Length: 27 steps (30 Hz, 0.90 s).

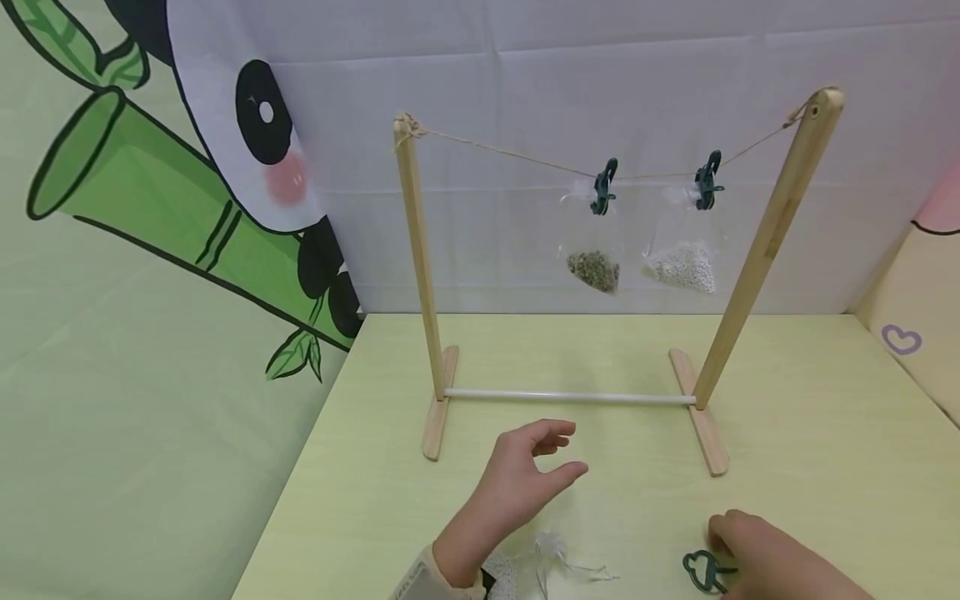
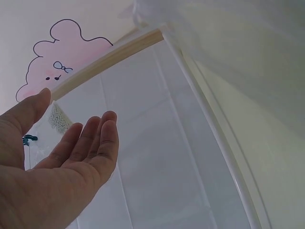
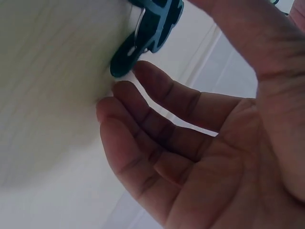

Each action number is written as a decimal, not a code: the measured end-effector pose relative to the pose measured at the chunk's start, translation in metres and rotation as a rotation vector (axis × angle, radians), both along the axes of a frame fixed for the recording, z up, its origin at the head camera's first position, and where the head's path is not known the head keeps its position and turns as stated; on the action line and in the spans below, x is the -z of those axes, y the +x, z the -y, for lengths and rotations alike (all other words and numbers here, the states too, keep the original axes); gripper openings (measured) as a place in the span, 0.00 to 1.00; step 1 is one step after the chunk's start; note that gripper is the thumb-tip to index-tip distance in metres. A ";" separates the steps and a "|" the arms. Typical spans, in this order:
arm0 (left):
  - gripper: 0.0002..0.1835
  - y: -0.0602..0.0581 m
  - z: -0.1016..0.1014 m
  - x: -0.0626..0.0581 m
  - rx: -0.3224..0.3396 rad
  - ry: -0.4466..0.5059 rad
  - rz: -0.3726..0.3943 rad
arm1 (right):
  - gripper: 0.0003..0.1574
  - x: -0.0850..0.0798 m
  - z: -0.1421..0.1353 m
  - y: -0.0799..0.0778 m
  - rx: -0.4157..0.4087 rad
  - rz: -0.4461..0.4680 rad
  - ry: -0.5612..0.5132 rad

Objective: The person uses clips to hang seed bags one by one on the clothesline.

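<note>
My left hand [image 1: 517, 479] is raised above the table, thumb and fingers apart and nothing between them. Under its wrist lies a clear bag of white beads [image 1: 504, 577], partly hidden by the sleeve, with its crumpled plastic [image 1: 551, 546] and loose strings beside it. At the lower right, my right hand [image 1: 772, 554] reaches down to a dark green clip [image 1: 701, 572] on the table. In the right wrist view the loosely bent fingers [image 3: 157, 90] come close against the clip [image 3: 155, 28]; the thumb tip is out of frame.
A wooden frame with two posts [image 1: 772, 242] and a white crossbar [image 1: 570, 397] stands beyond my hands. Along its string [image 1: 510, 152], green clips [image 1: 603, 187] hold a bag of brownish bits [image 1: 594, 271] and a bag of white beads [image 1: 682, 267].
</note>
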<state>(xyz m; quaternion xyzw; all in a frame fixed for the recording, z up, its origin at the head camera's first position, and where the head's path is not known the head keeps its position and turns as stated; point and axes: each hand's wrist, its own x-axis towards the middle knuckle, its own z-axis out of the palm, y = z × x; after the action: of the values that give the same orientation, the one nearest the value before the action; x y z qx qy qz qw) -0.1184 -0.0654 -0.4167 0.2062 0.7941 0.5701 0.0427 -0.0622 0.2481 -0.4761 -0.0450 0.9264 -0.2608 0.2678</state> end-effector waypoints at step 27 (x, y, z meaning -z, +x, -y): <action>0.20 -0.004 0.008 0.000 -0.040 -0.018 0.003 | 0.14 -0.008 -0.008 -0.005 -0.088 -0.149 -0.071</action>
<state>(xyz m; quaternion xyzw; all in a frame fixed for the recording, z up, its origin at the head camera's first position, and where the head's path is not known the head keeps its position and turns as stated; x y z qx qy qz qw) -0.1222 -0.0736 -0.4163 0.1893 0.8032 0.5638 0.0344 -0.0676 0.2556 -0.4681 -0.1144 0.9310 -0.2776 0.2074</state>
